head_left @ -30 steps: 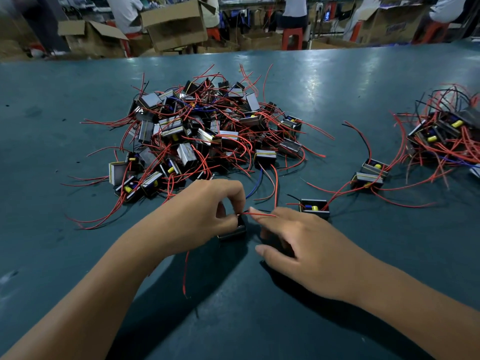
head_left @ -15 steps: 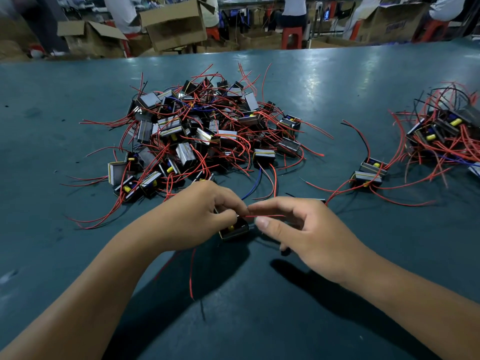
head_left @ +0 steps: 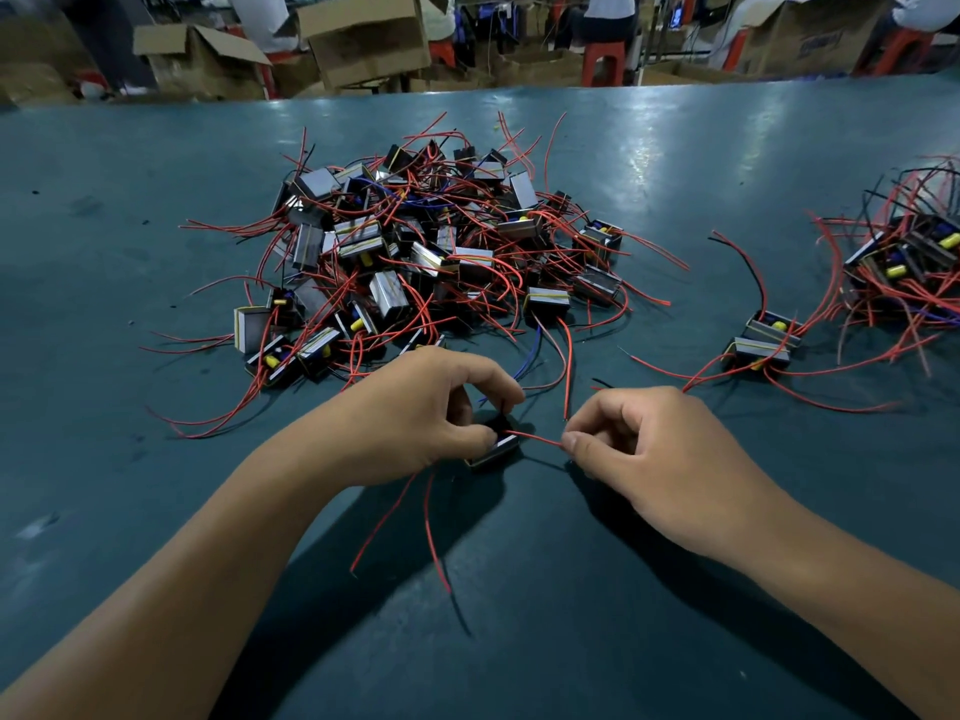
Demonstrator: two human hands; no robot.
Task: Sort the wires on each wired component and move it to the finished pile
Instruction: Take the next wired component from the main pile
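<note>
I see a table [head_left: 675, 163] with a smooth teal top that has a dull sheen where the light glares off it. The components in the pile [head_left: 415, 252] show shiny bare metal faces and glossy red plastic-coated wires [head_left: 535, 440]; behind stand matt brown cardboard boxes [head_left: 363, 33].

small black wired component [head_left: 494, 449] on the table, red wire [head_left: 535, 440] drawn rightward, two red leads trailing near
</note>
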